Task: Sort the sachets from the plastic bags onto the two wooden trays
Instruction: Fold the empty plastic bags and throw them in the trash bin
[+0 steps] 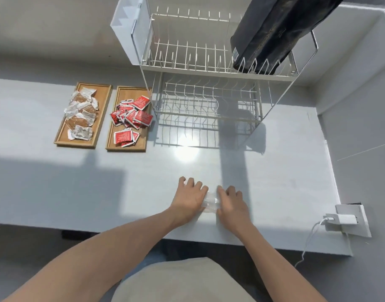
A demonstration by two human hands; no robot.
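Between flat hands (190,199): crinkled clear plastic bag (211,202).

Both hands (211,201) flat on clear plastic bag (211,202) — countertop (274,182).

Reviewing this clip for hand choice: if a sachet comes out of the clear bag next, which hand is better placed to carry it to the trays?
Left, probably. The left hand sits on the tray side of the clear bag; both wooden trays lie far left, so the right hand would have to cross over.
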